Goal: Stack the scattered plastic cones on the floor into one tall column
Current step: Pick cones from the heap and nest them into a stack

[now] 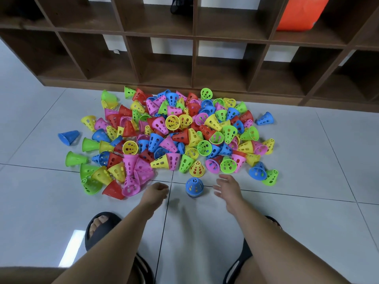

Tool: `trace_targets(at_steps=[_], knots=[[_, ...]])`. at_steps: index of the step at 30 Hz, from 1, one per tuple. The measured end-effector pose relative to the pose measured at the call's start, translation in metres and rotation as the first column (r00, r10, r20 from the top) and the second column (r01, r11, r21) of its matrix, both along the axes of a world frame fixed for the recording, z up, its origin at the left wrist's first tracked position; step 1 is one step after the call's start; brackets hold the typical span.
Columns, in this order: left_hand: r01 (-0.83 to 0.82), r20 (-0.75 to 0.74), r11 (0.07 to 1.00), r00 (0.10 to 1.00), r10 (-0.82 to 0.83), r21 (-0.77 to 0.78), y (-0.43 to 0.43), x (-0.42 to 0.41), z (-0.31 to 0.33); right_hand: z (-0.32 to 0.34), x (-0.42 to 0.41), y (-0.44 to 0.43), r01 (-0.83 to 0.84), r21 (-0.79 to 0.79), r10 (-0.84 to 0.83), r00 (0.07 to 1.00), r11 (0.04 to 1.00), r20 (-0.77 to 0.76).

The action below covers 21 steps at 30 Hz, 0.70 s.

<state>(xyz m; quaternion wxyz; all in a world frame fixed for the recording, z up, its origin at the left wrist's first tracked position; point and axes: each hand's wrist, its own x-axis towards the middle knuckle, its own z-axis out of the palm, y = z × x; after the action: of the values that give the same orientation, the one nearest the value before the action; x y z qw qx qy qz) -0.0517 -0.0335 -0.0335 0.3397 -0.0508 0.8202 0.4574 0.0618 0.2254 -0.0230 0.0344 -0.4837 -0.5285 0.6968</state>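
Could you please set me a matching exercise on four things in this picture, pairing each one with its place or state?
Things:
1. blue cone nearest the person
2. right hand
3. orange item
4. far-left blue cone

Places or states:
A. in an upper right compartment of the shelf
B. lying on its side, apart from the pile
C. open, fingers spread
D. standing upright on the floor

Pairs: 1-D, 2-C, 3-A, 4-B.
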Motion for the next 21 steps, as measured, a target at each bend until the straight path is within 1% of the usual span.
trace_targets(at_steps=[3,7,9,13,15,17,19,21], knots=[[-0.056,-0.080,0.997,0.995,0.051,-0.052,-0.028,-0.018,0.003,0.004,-0.007,0.020,0.030,0.049,-0.028,0.999,0.998,-0.043],[-0.133,-0.257,0.967,0.963,0.076,-0.215,-0.065,-0.039,0.011,0.010,-0.018,0.039,-0.030,0.109,0.037,0.998,0.994,-0.059],[-0.189,-0.343,0.943,0.935,0.087,-0.275,-0.082,-0.050,0.016,0.012,-0.025,0.046,-0.049,0.108,0.056,0.996,0.993,-0.062],[-0.274,-0.430,0.893,0.897,0.103,-0.357,-0.116,-0.065,0.012,0.005,-0.035,0.060,-0.086,0.092,0.090,0.995,0.992,-0.036],[-0.319,-0.439,0.866,0.889,0.132,-0.385,-0.127,-0.066,0.008,0.005,-0.036,0.064,-0.132,0.099,0.132,0.991,0.986,0.000],[-0.319,-0.424,0.851,0.896,0.129,-0.416,-0.131,-0.063,0.004,0.005,-0.036,0.066,-0.172,0.120,0.171,0.985,0.978,0.022],[-0.301,-0.416,0.852,0.903,0.110,-0.428,-0.132,-0.059,0.001,0.004,-0.036,0.068,-0.184,0.133,0.182,0.983,0.974,0.030],[-0.331,-0.406,0.847,0.901,0.153,-0.416,-0.134,-0.056,-0.001,0.001,-0.035,0.069,-0.168,0.168,0.160,0.985,0.971,0.058]])
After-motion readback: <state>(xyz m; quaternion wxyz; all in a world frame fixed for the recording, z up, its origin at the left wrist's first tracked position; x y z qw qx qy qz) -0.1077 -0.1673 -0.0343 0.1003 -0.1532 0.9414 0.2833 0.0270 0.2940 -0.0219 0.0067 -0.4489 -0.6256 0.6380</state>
